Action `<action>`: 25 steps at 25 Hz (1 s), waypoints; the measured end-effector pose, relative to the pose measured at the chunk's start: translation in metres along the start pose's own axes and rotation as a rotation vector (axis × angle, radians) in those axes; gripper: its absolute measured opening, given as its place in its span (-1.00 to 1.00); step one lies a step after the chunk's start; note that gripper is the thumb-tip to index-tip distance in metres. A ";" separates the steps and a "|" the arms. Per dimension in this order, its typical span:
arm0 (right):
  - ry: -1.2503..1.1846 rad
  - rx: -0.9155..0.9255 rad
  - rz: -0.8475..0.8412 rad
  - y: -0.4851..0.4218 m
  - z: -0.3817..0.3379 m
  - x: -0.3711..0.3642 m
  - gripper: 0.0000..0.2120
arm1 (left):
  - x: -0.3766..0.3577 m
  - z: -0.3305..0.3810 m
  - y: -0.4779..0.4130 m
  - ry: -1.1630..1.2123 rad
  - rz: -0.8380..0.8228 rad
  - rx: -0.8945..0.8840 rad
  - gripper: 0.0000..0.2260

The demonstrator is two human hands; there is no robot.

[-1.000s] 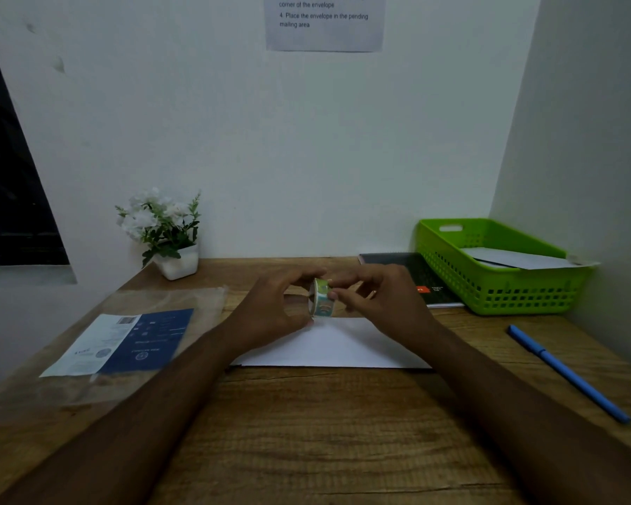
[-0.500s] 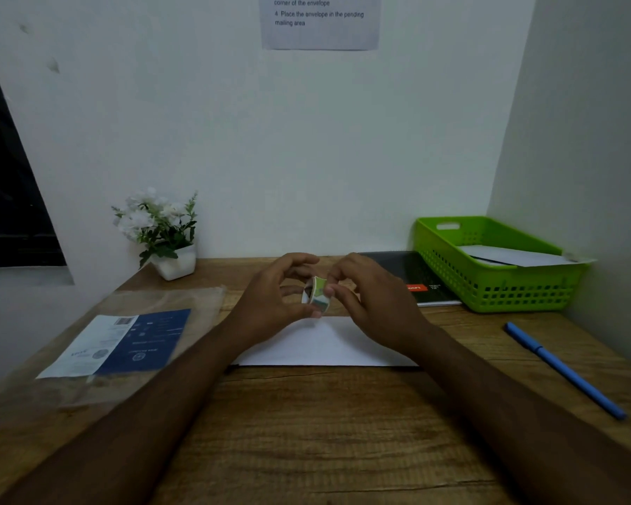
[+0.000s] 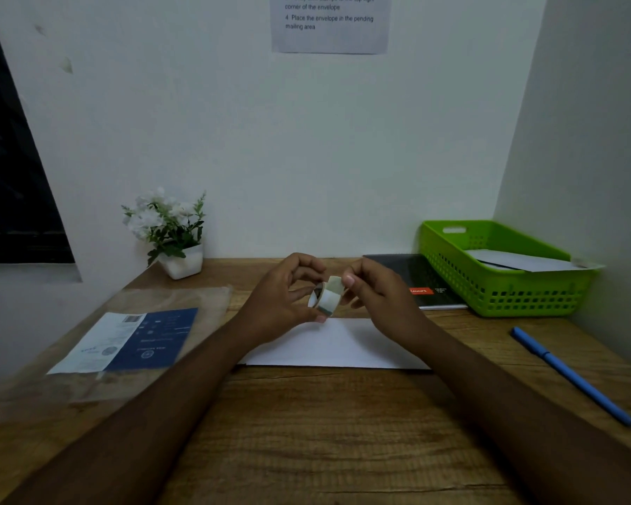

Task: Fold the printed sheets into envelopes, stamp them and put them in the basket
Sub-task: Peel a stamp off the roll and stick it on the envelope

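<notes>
- Left hand (image 3: 281, 302) pinches the stamp roll (image 3: 325, 298) between thumb and fingertips, held above the counter (image 3: 325, 431).
- Right hand (image 3: 381, 298) pinches the roll's loose end at its top.
- The roll has turned since a second ago: green print gone, pale side faces the camera.
- White envelope (image 3: 337, 346) lies flat under the hands, unmoved.
- Green basket (image 3: 503, 289) at far right holds a white paper (image 3: 521, 259).

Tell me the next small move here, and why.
Probably peel one stamp free of the roll: the left hand holds it above the envelope, the right hand pinches its loose end, and no stamp shows on the envelope's visible part.
</notes>
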State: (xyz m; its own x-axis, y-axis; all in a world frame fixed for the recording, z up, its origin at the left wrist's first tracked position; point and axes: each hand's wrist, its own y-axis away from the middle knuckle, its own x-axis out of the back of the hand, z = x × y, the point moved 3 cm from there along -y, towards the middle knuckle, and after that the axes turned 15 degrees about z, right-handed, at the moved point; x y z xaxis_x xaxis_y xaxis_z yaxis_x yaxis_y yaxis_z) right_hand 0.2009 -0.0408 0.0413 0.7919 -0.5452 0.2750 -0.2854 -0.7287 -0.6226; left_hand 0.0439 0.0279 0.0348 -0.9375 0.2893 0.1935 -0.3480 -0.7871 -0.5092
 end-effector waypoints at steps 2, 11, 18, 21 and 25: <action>-0.049 -0.085 -0.004 0.000 0.001 -0.001 -0.84 | 0.001 0.000 0.000 -0.003 -0.006 -0.008 -0.43; -0.336 -0.453 0.135 -0.007 0.012 0.014 -0.83 | 0.026 -0.013 -0.008 -0.327 -0.030 -0.132 -0.45; -0.322 -0.434 0.135 -0.006 0.010 0.018 -0.89 | 0.108 -0.043 -0.022 -0.900 0.326 -0.161 -0.60; -0.324 -0.427 0.117 -0.005 0.007 0.018 -0.89 | 0.117 -0.058 -0.026 -0.951 0.340 -0.075 -0.62; -0.296 -0.425 0.087 -0.005 0.009 0.019 -0.87 | 0.112 -0.067 -0.032 -0.935 0.273 -0.050 -0.60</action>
State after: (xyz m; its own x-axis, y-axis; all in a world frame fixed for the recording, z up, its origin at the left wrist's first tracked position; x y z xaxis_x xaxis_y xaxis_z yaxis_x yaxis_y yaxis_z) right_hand 0.2221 -0.0433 0.0431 0.8566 -0.5155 -0.0215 -0.5021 -0.8233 -0.2647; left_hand -0.0498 0.1222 0.0165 -0.6111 -0.4652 0.6404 -0.1397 -0.7330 -0.6658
